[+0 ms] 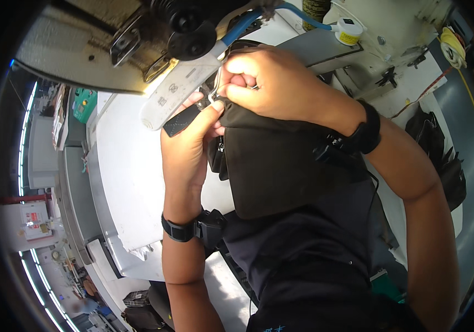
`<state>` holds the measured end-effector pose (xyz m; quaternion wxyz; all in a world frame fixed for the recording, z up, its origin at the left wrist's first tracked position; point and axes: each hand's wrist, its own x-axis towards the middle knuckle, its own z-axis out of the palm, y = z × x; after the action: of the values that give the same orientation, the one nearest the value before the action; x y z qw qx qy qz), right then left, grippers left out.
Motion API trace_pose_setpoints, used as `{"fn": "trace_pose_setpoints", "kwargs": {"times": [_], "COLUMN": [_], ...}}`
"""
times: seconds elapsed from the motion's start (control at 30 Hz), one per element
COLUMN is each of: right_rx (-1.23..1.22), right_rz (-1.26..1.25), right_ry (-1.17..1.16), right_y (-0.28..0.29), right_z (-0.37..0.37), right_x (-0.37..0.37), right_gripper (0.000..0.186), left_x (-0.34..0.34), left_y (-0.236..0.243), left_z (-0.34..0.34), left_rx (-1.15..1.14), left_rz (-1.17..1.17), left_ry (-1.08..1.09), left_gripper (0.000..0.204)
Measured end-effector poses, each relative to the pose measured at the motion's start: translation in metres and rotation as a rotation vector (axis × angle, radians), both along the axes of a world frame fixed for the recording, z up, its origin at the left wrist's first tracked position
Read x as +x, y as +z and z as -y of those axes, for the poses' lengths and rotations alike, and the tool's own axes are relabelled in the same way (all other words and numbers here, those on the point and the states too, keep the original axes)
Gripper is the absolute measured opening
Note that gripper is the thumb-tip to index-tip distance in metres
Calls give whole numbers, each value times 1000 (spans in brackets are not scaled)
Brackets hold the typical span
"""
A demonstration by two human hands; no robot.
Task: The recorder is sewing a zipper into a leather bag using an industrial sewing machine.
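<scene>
White bar [179, 94] blocking ahead, free room over left tabletop [129, 171]

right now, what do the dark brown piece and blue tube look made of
Dark brown piece: likely fabric, matte; it creases softly with barely any shine, though coated synthetic is possible. Blue tube: probably flexible plastic, smooth; it bends in an even curve.

Dark brown fabric piece [286, 166]: broad smooth panel, rounded corner, over white worktable [129, 188].

1. Brown piece [286, 166], toward three o'clock: matt, smooth, cloth-like.
2. White table [132, 193], nine o'clock: smooth.
3. Round black knob [192, 44], eleven o'clock: glossy.
4. Blue hose [242, 28], twelve o'clock: matt, plastic-looking.
</scene>
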<state>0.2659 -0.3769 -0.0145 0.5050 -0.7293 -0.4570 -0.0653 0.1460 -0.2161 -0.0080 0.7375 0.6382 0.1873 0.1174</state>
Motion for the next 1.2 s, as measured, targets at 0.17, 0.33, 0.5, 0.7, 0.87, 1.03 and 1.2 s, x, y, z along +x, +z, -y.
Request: {"fn": "trace_pose_setpoints", "kwargs": {"times": [0.17,0.33,0.5,0.7,0.87,1.03,1.2], "right_rx": [-32,-6,-9,-26,-16,34,-15], "right_rz": [34,35,37,-2,14,16,-36], "right_ry": [43,66,21,32,-2,-12,27], "right_y": [-9,-8,-9,-4,-7,-7,-2], "right_z": [-3,-5,-3,-2,-3,-4,-2], "right_x": [4,4,4,2,2,0,0], "right_gripper": [11,8,9,9,9,8,9], "left_x": [-3,-4,0,1,2,-1,-4], "left_y": [-15,-11,-3,-6,-7,-14,-26], "left_z": [7,4,0,-3,-4,4,19], "left_rx": [-170,-114,-107,-77,-121,-73,-22], "left_rz": [113,93,65,66,80,127,234], "left_ry": [115,82,-7,-29,13,26,135], "left_gripper": [43,42,29,32,38,42,44]}}
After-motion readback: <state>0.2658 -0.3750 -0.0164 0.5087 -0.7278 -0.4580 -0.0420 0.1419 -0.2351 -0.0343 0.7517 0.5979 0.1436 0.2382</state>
